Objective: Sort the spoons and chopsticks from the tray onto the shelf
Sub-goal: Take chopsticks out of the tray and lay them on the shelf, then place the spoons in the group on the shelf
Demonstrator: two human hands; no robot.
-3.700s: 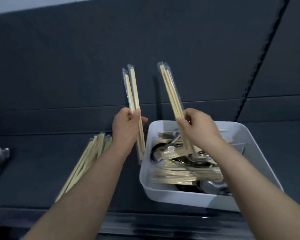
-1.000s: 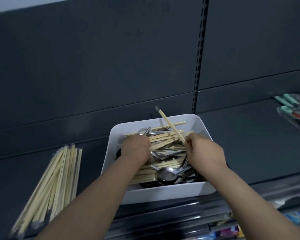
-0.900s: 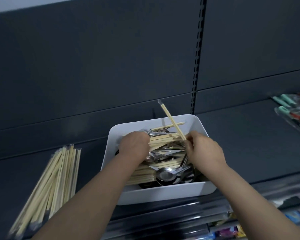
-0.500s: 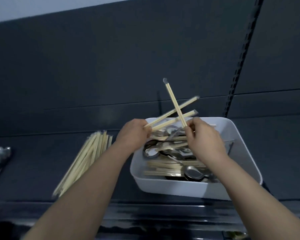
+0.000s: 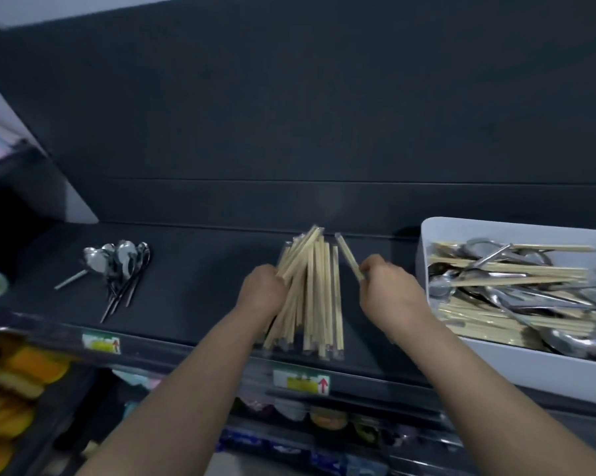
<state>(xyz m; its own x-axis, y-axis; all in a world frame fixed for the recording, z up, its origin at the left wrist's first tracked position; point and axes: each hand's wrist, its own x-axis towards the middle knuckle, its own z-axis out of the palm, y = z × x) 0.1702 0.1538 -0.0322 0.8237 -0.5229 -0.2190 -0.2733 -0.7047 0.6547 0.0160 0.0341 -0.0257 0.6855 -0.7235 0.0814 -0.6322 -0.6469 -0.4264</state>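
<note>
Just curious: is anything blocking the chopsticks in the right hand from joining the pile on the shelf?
Nothing visible. The wrapped wooden chopsticks in the right hand are beside the chopstick pile on the dark shelf.

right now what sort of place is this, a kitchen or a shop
Probably a shop. The dark shelf carries price labels with red arrows on its front lip, and packaged goods fill the tier below.

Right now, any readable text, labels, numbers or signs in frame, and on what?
No words or numbers are legible.
Middle shelf-edge tag: red up arrow; print on its yellow patch too blurred.
Left shelf-edge tag: red up arrow; print too blurred.
Packets on the lower shelf: too blurred.
</note>
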